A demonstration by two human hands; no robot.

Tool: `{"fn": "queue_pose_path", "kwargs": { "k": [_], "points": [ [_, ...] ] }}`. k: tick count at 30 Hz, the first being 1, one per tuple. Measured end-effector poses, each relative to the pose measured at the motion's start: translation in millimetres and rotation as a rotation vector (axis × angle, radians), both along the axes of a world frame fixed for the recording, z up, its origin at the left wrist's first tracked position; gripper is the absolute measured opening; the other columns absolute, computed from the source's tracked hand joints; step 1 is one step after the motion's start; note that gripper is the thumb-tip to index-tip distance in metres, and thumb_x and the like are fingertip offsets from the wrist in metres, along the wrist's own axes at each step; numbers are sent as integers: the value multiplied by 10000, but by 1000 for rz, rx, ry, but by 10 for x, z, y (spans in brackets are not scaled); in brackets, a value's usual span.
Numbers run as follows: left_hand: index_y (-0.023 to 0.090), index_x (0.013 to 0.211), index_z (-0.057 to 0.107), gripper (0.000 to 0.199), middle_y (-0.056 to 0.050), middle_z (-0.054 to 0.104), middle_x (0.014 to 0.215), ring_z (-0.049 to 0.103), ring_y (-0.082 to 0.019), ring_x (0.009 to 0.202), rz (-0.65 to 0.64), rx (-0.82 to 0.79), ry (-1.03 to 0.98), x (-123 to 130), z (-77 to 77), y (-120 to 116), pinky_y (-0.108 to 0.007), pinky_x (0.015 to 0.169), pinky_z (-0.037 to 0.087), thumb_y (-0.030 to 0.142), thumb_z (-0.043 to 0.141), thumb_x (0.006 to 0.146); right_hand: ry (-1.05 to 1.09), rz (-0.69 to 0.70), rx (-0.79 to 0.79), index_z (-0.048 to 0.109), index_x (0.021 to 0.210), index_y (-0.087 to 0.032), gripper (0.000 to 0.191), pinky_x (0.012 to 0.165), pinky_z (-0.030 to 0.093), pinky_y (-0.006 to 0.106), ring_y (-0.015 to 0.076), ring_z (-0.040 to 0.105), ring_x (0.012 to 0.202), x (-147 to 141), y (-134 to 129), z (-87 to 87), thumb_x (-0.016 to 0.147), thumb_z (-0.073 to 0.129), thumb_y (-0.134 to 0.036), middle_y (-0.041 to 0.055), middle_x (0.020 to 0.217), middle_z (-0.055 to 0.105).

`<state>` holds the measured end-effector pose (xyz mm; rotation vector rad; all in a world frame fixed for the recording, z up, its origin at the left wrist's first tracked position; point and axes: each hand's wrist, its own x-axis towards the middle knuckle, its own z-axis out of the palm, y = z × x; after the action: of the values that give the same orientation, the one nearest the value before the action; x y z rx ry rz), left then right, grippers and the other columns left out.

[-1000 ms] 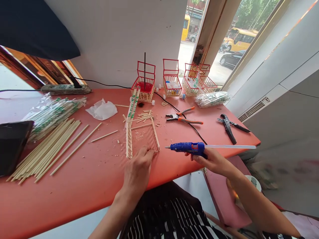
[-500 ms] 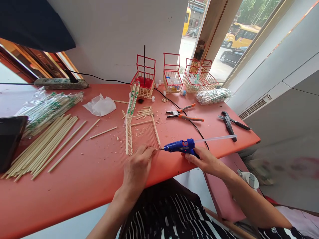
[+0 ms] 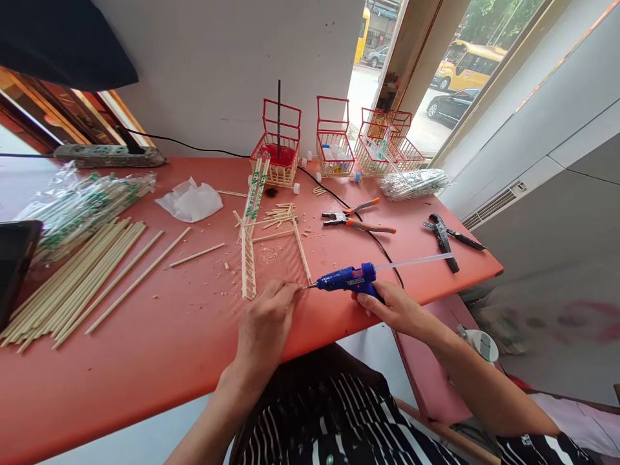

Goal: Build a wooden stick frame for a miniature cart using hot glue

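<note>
My right hand point(image 3: 392, 307) grips a blue hot glue gun point(image 3: 346, 279) with a clear glue stick point(image 3: 416, 261) running out of its back end. The gun's nozzle points left and meets the fingertips of my left hand point(image 3: 268, 316). Those fingers are pinched together low over the table; whatever is between them is too small to make out. Just beyond lies a partly built frame of thin wooden sticks point(image 3: 301, 252), its right side ending close to the nozzle. The latticed left panel point(image 3: 248, 268) of this frame stands near my left knuckles.
Pliers with orange handles point(image 3: 361, 223) and black pliers point(image 3: 442, 240) lie to the right. Loose sticks point(image 3: 92, 278) and bagged sticks point(image 3: 97, 200) are at left. Red-rimmed stick carts point(image 3: 334, 152) line the wall. A black cable point(image 3: 382, 248) crosses the table.
The view has shifted slightly. Both hands stay almost in place, with the glue gun nozzle still at my left fingertips.
</note>
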<state>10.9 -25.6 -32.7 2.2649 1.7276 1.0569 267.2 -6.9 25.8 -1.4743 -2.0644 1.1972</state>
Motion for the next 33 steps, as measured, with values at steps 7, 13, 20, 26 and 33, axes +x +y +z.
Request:
{"fn": "queue_pose_path", "kwargs": {
  "k": [7, 13, 20, 26, 33],
  "points": [
    [202, 990, 706, 247, -47, 721, 975, 693, -187, 901, -16, 3, 4, -4, -5, 2, -271, 759, 505, 182, 461, 1008, -18, 10, -7, 582, 879, -179, 356, 629, 418, 291, 169, 569, 685, 6, 2, -18, 993, 453, -490, 26, 758, 608],
    [205, 961, 710, 258, -44, 725, 957, 690, -176, 856, -13, 32, -1, 0, 5, 6, -268, 726, 497, 183, 458, 1007, -35, 0, 8, 565, 854, -179, 340, 615, 408, 285, 162, 554, 671, -15, 6, -6, 982, 455, -474, 22, 752, 596],
    [209, 970, 714, 262, -44, 728, 953, 692, -175, 845, -11, 22, -9, -5, 2, 6, -266, 721, 499, 196, 456, 1011, -55, 12, 13, 563, 842, -179, 353, 601, 362, 275, 150, 495, 653, -12, 8, -1, 981, 433, -476, 8, 718, 544],
    [200, 990, 710, 212, -28, 719, 941, 695, -180, 837, -14, 49, -10, -15, -12, 5, -267, 688, 483, 183, 499, 1001, -77, 11, 24, 583, 884, -168, 352, 616, 359, 279, 152, 492, 663, 1, 3, -12, 988, 435, -470, 9, 726, 544],
    [198, 1006, 706, 200, -33, 724, 974, 694, -184, 869, -23, 25, -29, -15, -4, 3, -260, 704, 478, 179, 507, 1002, -80, 17, 30, 596, 894, -167, 340, 610, 345, 273, 146, 472, 652, 10, -5, -12, 992, 444, -455, 0, 707, 533]
  ]
}}
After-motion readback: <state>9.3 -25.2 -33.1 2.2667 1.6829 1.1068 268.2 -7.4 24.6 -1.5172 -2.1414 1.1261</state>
